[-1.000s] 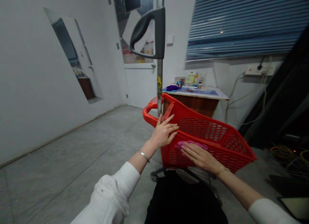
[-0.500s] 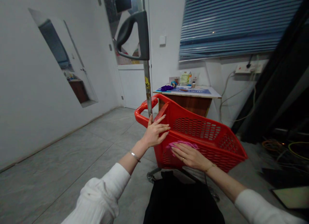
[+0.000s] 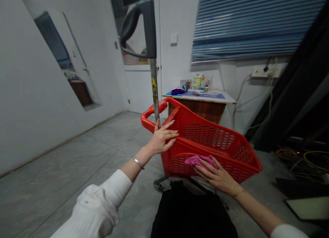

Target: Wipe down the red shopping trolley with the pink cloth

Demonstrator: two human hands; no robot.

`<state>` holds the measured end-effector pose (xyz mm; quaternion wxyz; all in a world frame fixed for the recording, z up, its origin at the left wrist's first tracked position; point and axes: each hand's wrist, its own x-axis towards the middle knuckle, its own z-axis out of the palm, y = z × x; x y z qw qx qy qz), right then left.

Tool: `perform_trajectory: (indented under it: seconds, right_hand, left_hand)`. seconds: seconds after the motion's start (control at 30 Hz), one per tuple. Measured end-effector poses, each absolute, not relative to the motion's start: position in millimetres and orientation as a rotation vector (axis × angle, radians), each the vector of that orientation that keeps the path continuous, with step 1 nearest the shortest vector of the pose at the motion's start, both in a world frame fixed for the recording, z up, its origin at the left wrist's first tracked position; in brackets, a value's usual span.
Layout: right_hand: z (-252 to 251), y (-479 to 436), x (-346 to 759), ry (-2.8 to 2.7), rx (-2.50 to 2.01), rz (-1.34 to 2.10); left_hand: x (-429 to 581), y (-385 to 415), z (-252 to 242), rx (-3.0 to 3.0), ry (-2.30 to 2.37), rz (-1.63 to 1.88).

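Note:
A red plastic shopping cart (image 3: 171, 164) with perforated sides stands in front of me on small wheels. My left hand (image 3: 162, 140) rests on its near top edge, close to the foot of a metal pole (image 3: 154, 97), with the fingers spread. Against the cart's near outer side, my right hand (image 3: 218, 176) presses a pink cloth (image 3: 193, 159), the fingers lying over its right part. High on the pole sits a dark grey loop handle (image 3: 152, 32).
Behind the cart, a small table (image 3: 221, 96) carries a purple cloth (image 3: 177, 91), a bottle (image 3: 203, 83) and packets. A mirror (image 3: 74, 70) hangs on the left wall. Cables (image 3: 288, 157) and a dark flat panel (image 3: 308, 207) lie at right.
My right hand has slid the pink cloth rightward along the cart's side. The left hand stays on the edge, while the view has shifted slightly.

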<state>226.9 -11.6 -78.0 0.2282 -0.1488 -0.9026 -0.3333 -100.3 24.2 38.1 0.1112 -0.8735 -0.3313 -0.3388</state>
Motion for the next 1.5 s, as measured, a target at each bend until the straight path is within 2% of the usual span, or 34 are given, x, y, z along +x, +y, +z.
perform_trajectory:
  seconds: [0.2, 0.5, 0.77, 1.03, 1.23, 1.37, 1.5]
  right_hand:
    - [-72.3, -2.2, 222.3, -2.465, -0.46, -0.854]
    - [-105.6, -18.0, 202.1, -2.133, -0.836, -0.784]
    - [-120.5, -19.0, 189.6, -1.978, -0.943, -0.728]
    - [-140.8, -17.7, 182.4, -1.345, -1.237, -0.624]
    - [-130.4, -4.1, 144.6, -0.898, -1.374, -0.423]
    - [-122.9, -12.3, 120.6, -0.997, -1.292, -0.399]
    - [-99.7, -30.9, 122.6, -1.094, -1.313, -0.275]
  left_hand:
    - [-99.7, 24.8, 37.7, -2.55, -0.991, -0.981]
    - [-96.7, 15.9, 38.5, -2.472, -1.003, -0.891]
    - [-28.4, 34.1, 39.9, -2.457, -0.951, -0.704]
    - [-17.1, 50.9, 20.9, -2.538, -0.967, -0.538]
    - [-11.9, 56.1, 20.7, -2.535, -0.912, -0.603]
    - [-11.4, 58.3, 21.2, -2.547, -0.909, -0.604]
    - [-12.7, 53.6, 27.0, -2.482, -1.007, -0.414]
